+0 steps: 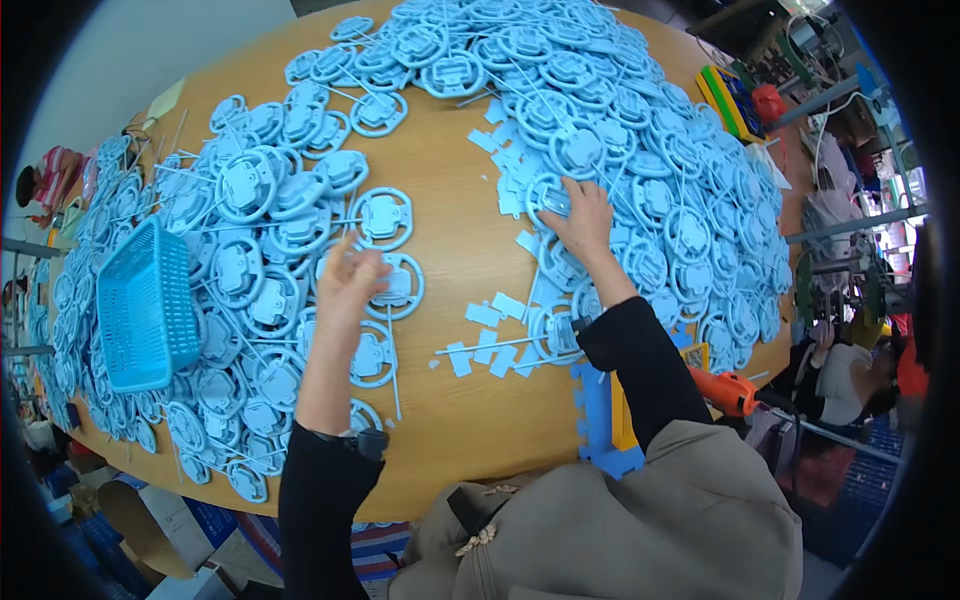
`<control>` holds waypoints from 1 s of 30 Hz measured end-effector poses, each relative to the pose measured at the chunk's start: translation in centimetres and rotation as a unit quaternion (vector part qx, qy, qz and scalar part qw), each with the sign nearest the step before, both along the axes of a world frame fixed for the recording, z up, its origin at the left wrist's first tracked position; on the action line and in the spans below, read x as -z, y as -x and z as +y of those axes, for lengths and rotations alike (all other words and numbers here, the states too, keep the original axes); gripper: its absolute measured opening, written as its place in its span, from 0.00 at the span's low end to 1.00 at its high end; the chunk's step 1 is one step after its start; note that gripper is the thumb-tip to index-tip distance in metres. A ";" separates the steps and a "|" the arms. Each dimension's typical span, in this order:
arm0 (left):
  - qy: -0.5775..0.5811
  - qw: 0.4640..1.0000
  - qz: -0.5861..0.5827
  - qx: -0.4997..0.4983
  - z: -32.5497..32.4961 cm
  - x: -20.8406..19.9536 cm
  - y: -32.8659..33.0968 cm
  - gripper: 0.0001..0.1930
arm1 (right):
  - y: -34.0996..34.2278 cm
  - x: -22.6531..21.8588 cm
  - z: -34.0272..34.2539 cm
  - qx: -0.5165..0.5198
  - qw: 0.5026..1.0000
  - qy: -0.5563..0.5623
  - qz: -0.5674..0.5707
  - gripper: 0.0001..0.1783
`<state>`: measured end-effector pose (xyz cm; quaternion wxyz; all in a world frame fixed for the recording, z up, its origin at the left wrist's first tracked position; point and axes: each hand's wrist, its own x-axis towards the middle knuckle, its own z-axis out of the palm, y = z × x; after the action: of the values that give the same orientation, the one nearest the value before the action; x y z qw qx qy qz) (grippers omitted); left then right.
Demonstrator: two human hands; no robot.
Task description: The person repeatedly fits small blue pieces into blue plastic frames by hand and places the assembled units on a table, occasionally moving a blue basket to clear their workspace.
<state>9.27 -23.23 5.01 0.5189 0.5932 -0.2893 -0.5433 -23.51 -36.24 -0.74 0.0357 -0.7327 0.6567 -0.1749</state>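
My right hand [585, 222] reaches into the right-hand pile, thumb and fingers on the edge of a light-blue, wheel-shaped plastic part [549, 196] with a block in its centre. My left hand [350, 277] is over the near edge of the left-hand pile, slightly blurred. Its fingers are loosely bent and apart, and no part shows in them. Beside it lie two similar wheel-shaped parts, one farther off [383, 219] and one right next to the fingers [398, 287].
A blue plastic basket [150, 310] sits on the left pile. Small flat blue pieces [484, 314] lie scattered on the wooden table [450, 400]. An orange-handled tool [725, 392] and a yellow crate [622, 415] are near my right arm. A yellow-and-blue box [733, 103] stands far right.
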 end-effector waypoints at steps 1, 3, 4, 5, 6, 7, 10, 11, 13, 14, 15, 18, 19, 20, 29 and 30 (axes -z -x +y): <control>-0.001 1.000 0.004 0.002 0.6 0.4 0.8 0.25 | 0.1 -0.2 -0.6 0.018 1.000 -0.002 -0.010 0.36; -0.025 0.997 -0.008 0.070 1.7 1.6 2.0 0.23 | 1.1 -0.6 -1.3 0.053 0.993 -0.040 -0.093 0.36; -0.024 0.997 -0.005 0.070 2.3 2.5 2.1 0.23 | 1.7 -0.9 -1.5 0.085 0.977 -0.076 -0.179 0.36; -0.016 0.998 -0.024 0.048 3.0 3.5 2.1 0.22 | 2.5 -1.0 -1.6 0.105 0.971 -0.049 -0.210 0.37; -0.010 0.999 -0.044 0.025 3.7 4.1 2.2 0.21 | 3.1 -1.4 -1.4 0.104 0.971 -0.049 -0.209 0.37; -0.013 0.998 -0.046 0.032 4.2 4.6 2.3 0.22 | 3.6 -1.8 -1.2 0.122 0.957 -0.032 -0.262 0.36; 0.038 0.987 -0.134 0.081 5.5 4.8 4.5 0.22 | 1.1 -4.4 1.1 0.149 0.882 -0.100 -0.436 0.31; 0.035 0.987 -0.135 0.079 5.6 3.6 6.0 0.22 | -1.7 -5.7 3.1 0.146 0.844 -0.176 -0.485 0.29; 0.154 0.959 -0.224 0.076 5.4 0.9 9.0 0.24 | -5.2 -2.5 6.9 -0.017 0.801 -0.348 -0.488 0.25; 0.155 0.960 -0.222 0.075 5.3 1.2 9.1 0.24 | -8.2 -3.8 10.0 -0.011 0.780 -0.407 -0.474 0.26; 0.114 0.986 -0.107 0.055 5.7 1.8 8.8 0.24 | -10.0 -3.3 12.7 -0.044 0.730 -0.440 -0.522 0.27; 0.047 0.998 -0.017 0.026 6.7 5.8 6.2 0.27 | -8.7 -3.5 11.3 -0.154 0.909 -0.288 -0.259 0.23; 0.001 0.997 0.077 0.014 6.7 4.7 5.5 0.29 | -7.6 -2.7 11.2 -0.152 0.909 -0.289 -0.261 0.23; -0.046 0.984 0.170 0.000 6.8 3.7 4.8 0.31 | -6.6 -1.9 11.1 -0.166 0.953 -0.223 -0.118 0.22; -0.126 0.983 0.131 0.039 5.0 3.1 1.8 0.17 | -7.0 -1.9 10.6 -0.167 0.945 -0.239 -0.150 0.16; -0.127 0.982 0.132 0.038 4.8 2.8 1.9 0.17 | -8.1 -2.9 11.0 -0.248 0.927 -0.198 -0.200 0.16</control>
<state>7.33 -18.40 2.19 0.4516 0.5664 -0.1692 -0.6683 -15.40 -25.27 2.17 0.3529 -0.8002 0.4542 -0.1696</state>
